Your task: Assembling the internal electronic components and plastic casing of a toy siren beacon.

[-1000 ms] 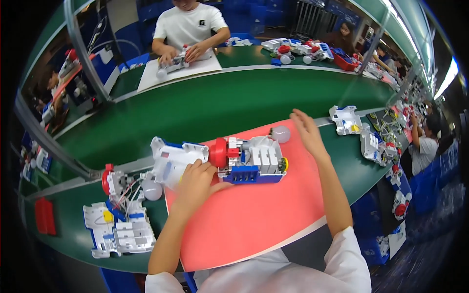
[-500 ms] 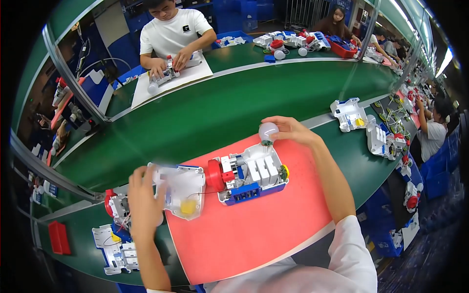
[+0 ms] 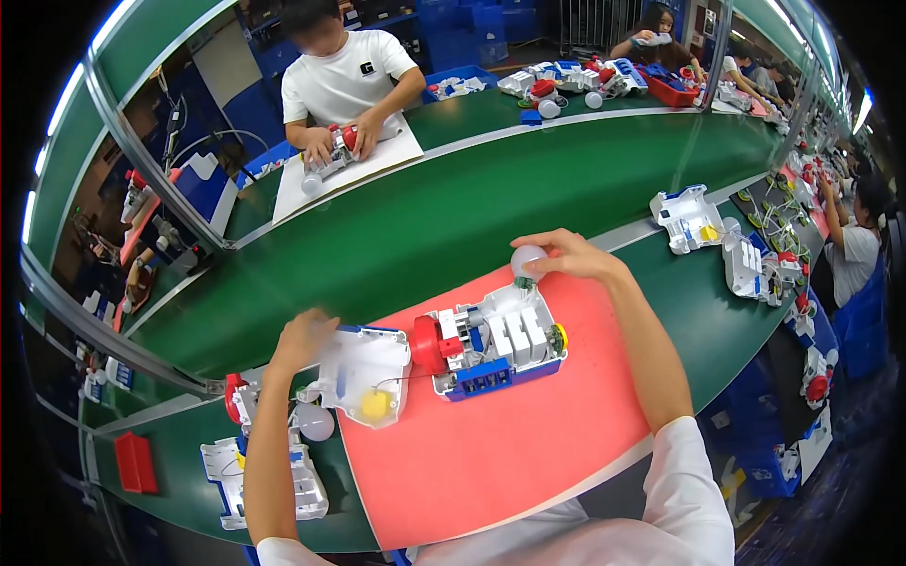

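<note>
My right hand [image 3: 578, 257] pinches a round frosted-white bulb [image 3: 527, 257] at the far right end of an open device housing [image 3: 514, 332]. A small green circuit part shows below the bulb. The white and blue housing holds white blocks, wires and a red round part [image 3: 429, 344] at its left end. To its left lies a white cover shell [image 3: 354, 373] with a yellow piece [image 3: 376, 405] inside; a thin wire runs from it to the housing. My left hand [image 3: 306, 340] is by the shell's far left corner, fingertips blurred, so its grip is hidden.
A pink mat [image 3: 481, 453] lies beneath the work. More opened devices sit at the left [image 3: 307, 481] and right [image 3: 755, 269], with a red bin [image 3: 137, 462] at far left. Beyond the green belt [image 3: 425, 212], a person in a white shirt [image 3: 344, 80] handles a similar device.
My left hand has moved up and away, from the shell's left side to its far left corner. My right hand keeps the bulb at almost the same place. The view has shifted slightly.
</note>
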Available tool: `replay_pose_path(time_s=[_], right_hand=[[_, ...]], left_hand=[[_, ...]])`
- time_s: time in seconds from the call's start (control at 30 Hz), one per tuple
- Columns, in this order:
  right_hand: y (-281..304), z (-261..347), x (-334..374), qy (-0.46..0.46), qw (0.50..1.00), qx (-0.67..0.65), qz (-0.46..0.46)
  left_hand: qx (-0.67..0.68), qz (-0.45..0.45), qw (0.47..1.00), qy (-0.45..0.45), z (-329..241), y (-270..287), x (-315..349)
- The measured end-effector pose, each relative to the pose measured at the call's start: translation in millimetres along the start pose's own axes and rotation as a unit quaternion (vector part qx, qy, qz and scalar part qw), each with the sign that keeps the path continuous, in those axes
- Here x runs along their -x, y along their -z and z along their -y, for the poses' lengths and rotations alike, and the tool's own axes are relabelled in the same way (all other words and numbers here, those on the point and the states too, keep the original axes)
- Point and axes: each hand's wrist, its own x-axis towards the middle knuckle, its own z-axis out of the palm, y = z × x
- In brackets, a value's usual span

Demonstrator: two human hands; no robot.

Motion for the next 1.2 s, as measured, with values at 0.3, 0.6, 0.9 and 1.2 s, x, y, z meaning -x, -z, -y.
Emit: replay_pose_path(time_s=[0.3,0.6,0.9,1.2], right_hand=[[0.6,18.0,-7.3,-0.048,0.993,0.103,0.023],[-9.8,-7.3,-8.8,-0.004,0.995,0.089,0.041],[-35.0,96.8,19.3,0.111,0.987,-0.116,-0.002],[-21.5,95.2,14.7,0.107,0.940,-0.212,0.247]], left_hand=[[-0.123,-0.184,0.956,-0.191,-67.3,52.3,70.8],[-0.171,-0.246,0.932,-0.202,-131.2,94.0,140.4],[-0.169,-0.220,0.843,-0.461,-177.8,87.7,140.6],[-0.218,-0.275,0.626,-0.696,-254.5,61.8,108.3]])
